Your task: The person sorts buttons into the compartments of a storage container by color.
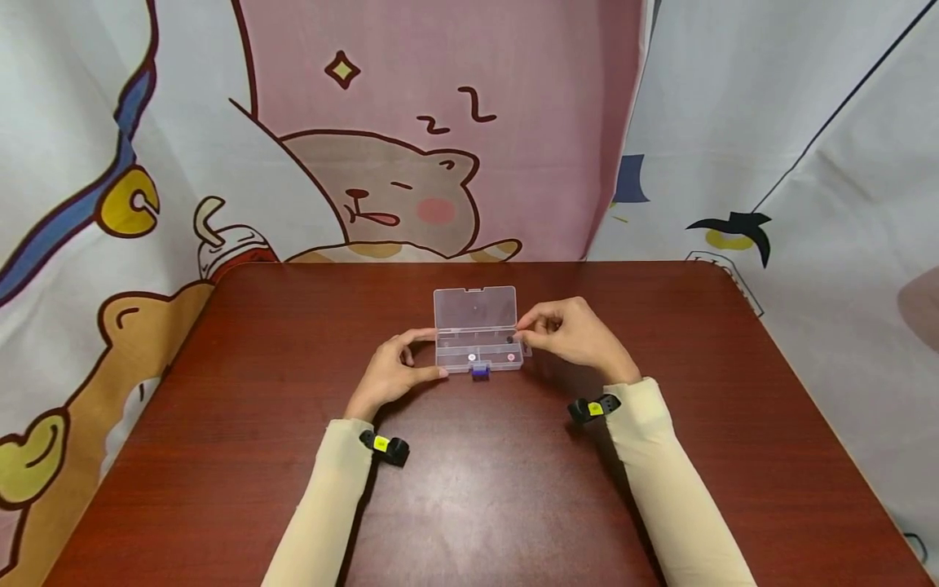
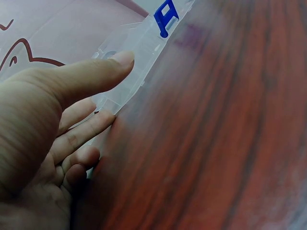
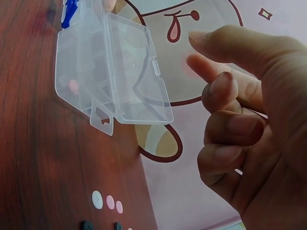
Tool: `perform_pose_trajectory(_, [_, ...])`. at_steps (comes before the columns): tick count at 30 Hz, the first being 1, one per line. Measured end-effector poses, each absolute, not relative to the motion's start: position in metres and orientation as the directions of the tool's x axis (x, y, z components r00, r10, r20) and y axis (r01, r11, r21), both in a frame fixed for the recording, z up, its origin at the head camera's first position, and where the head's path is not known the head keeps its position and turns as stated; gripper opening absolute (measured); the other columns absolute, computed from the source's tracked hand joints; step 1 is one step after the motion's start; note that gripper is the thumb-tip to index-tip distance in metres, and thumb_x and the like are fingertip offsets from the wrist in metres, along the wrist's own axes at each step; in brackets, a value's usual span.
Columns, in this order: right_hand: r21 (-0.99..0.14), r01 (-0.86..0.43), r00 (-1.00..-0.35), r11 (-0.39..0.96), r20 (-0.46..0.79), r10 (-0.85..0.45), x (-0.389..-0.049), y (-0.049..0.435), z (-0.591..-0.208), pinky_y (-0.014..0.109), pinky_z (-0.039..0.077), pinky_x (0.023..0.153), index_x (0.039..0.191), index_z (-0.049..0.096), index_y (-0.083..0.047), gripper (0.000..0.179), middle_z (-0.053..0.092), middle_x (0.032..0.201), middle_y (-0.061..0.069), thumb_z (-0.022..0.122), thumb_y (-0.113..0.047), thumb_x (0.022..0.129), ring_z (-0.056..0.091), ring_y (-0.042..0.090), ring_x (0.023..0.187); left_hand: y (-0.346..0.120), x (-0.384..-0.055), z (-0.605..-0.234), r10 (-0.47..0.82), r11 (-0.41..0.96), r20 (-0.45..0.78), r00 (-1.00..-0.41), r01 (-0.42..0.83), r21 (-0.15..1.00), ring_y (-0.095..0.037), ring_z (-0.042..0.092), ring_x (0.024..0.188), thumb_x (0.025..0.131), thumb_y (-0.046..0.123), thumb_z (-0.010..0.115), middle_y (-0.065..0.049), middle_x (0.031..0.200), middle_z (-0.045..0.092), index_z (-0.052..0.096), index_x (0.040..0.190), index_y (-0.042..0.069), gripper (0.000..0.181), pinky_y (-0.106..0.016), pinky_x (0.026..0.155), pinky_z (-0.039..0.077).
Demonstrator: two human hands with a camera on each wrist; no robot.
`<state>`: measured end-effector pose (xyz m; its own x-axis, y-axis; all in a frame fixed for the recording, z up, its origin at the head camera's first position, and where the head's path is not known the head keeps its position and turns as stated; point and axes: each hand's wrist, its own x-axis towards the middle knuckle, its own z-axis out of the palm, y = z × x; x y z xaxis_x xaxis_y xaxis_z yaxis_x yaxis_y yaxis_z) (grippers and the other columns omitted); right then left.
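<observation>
Behind the table's far edge, at twelve o'clock, hangs a printed cloth (image 1: 557, 98) with a sleeping bear; more printed fabric lines the nine and three o'clock sides. Before it spreads a dark red-brown table (image 1: 469, 497), with a clear plastic box (image 1: 475, 330) standing towards its twelve o'clock edge. Taking that box as the clock's centre, a pale left sleeve (image 1: 323, 505) lies at seven o'clock and a pale right sleeve (image 1: 671, 481) at five.

The right hand (image 1: 575, 333) is at three o'clock, fingertips by the box's end; the right wrist view shows thumb and forefinger slightly apart, the other fingers loosely bent. At about half past eight, the left hand (image 1: 389, 368) holds the box's left end between thumb and forefinger.

The box's lid (image 1: 475, 307) stands open towards twelve. A blue latch (image 1: 480, 372) sits at six. Inside, a white disc (image 1: 472, 357) lies at seven and a pink disc (image 1: 511, 357) at four, both in the near row; a small black piece (image 1: 509, 339) lies between two and three, near the right fingertips. At six o'clock in the right wrist view, another white disc (image 3: 97, 200), two pink discs (image 3: 110, 202) and black pieces (image 3: 86, 225) rest on the table.
</observation>
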<state>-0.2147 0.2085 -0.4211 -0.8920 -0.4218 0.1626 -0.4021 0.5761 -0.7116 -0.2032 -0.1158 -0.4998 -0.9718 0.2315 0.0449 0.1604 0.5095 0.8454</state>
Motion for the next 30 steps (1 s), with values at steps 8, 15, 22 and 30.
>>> perform_pose_trajectory(8, [-0.695,-0.390,-0.905,0.605,0.167,-0.391,-0.216,0.214,-0.419,0.024,0.042,0.053,0.104,0.078,-0.014,0.019,0.061,0.070,-0.002,0.083,-0.022,0.087,0.051,0.013,0.061,-0.116,-0.203,-0.499,0.230,0.504,0.037,-0.973,0.151,0.850,-0.020,0.048,0.076,0.073,0.035,0.094,0.000,0.123,0.068,0.067,0.132,0.031,0.065,-0.031,0.068,0.041])
perform_pose_trajectory(15, [-0.683,-0.361,-0.918,0.635,0.141,-0.370,-0.219,0.226,-0.419,0.026,0.040,0.046,0.114,0.074,-0.018,0.029,0.061,0.073,0.000,0.083,-0.028,0.088,0.049,0.014,0.058,-0.116,-0.203,-0.499,0.233,0.507,0.037,-0.972,0.154,0.848,-0.020,0.047,0.077,0.074,0.035,0.094,-0.001,0.122,0.068,0.067,0.133,0.032,0.066,-0.032,0.069,0.041])
perform_pose_trajectory(22, [-0.685,-0.304,-0.939,0.663,0.099,-0.328,-0.226,0.244,-0.428,0.027,0.045,0.050,0.119,0.071,-0.021,0.035,0.062,0.076,0.001,0.083,-0.031,0.087,0.052,0.016,0.058,-0.116,-0.203,-0.498,0.230,0.513,0.033,-0.973,0.150,0.845,-0.020,0.048,0.077,0.074,0.035,0.094,-0.001,0.121,0.067,0.067,0.133,0.032,0.065,-0.032,0.069,0.041])
perform_pose_trajectory(30, [-0.694,-0.251,-0.956,0.675,0.070,-0.285,-0.230,0.261,-0.437,0.028,0.045,0.055,0.120,0.071,-0.019,0.037,0.062,0.078,0.004,0.083,-0.031,0.087,0.054,0.018,0.064,-0.116,-0.203,-0.500,0.230,0.511,0.031,-0.973,0.148,0.847,-0.021,0.047,0.078,0.074,0.035,0.093,-0.003,0.120,0.067,0.066,0.134,0.033,0.065,-0.033,0.069,0.041])
